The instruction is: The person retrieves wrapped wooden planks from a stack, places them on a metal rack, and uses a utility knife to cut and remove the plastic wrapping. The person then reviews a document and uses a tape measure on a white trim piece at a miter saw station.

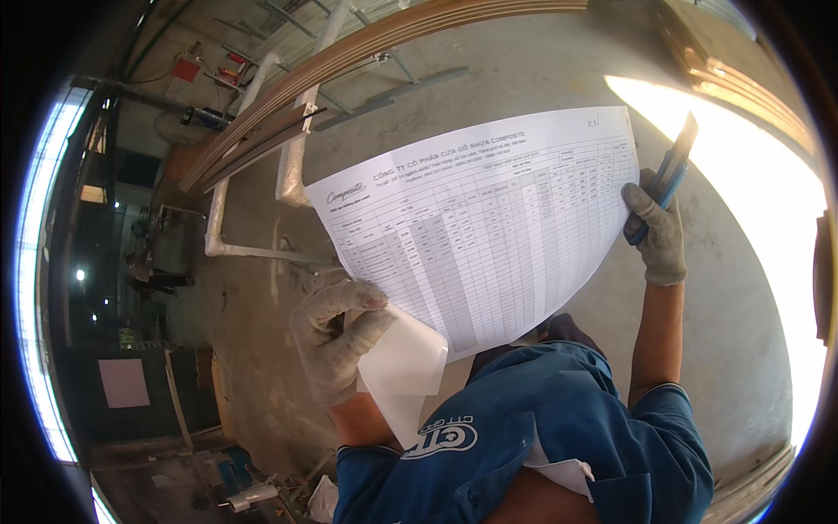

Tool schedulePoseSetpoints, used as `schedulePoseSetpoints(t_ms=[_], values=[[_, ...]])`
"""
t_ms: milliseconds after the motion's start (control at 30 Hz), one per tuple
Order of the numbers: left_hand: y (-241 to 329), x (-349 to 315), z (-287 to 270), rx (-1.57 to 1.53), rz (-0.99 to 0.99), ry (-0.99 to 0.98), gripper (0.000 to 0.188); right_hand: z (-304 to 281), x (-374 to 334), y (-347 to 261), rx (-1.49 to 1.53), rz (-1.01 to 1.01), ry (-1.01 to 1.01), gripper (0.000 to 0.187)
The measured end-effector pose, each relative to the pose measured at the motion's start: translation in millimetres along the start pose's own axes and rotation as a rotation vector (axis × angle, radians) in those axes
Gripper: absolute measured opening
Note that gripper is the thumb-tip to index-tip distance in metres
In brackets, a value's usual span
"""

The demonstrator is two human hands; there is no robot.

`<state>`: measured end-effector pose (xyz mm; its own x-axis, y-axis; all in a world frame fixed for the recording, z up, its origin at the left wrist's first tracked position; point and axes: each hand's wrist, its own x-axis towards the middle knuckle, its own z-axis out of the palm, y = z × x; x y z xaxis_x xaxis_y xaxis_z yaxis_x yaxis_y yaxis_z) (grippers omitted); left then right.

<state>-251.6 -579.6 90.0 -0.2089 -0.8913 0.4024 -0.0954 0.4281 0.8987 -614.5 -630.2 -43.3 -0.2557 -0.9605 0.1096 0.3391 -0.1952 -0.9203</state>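
Note:
A large white printed sheet (489,236) with a table of rows and grey columns is stretched between my two gloved hands. The thumb and fingers of my left hand (336,341) are closed on its lower left edge. A blank white sheet or folded flap (406,354) hangs beside that hand; whether it belongs to the same paper I cannot tell. My right hand (659,236) pinches the right edge of the printed sheet. In the same fist sits a blue utility knife (670,179), its wide blade pointing up and away from me.
Long brown boards (384,42) lie across a rack with wrapped white legs (294,166) at the far left. More boards (742,83) stand at the far right. Bright sunlight falls on the concrete floor (742,306) at right. Tools and clutter (249,489) lie at lower left.

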Motion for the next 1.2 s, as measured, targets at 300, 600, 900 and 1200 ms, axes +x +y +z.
schedulePoseSetpoints(t_ms=[300, 600, 900, 1200], values=[[3, 24, -3, 0.120, 0.016, -0.069, 0.017, 3, 25, 12, -0.032, 0.033, 0.026, 0.026], [8, 35, 28, 0.237, 0.096, -0.076, 0.015, -19, 34, 16, -0.035, 0.089, -0.004, 0.027], [17, 24, 27, 0.243, -0.020, -0.075, 0.016, -14, 31, 15, -0.038, 0.105, -0.027, 0.025], [14, 22, 24, 0.250, -0.009, 0.006, 0.014, -7, 28, 12, -0.023, 0.079, -0.049, 0.026]])
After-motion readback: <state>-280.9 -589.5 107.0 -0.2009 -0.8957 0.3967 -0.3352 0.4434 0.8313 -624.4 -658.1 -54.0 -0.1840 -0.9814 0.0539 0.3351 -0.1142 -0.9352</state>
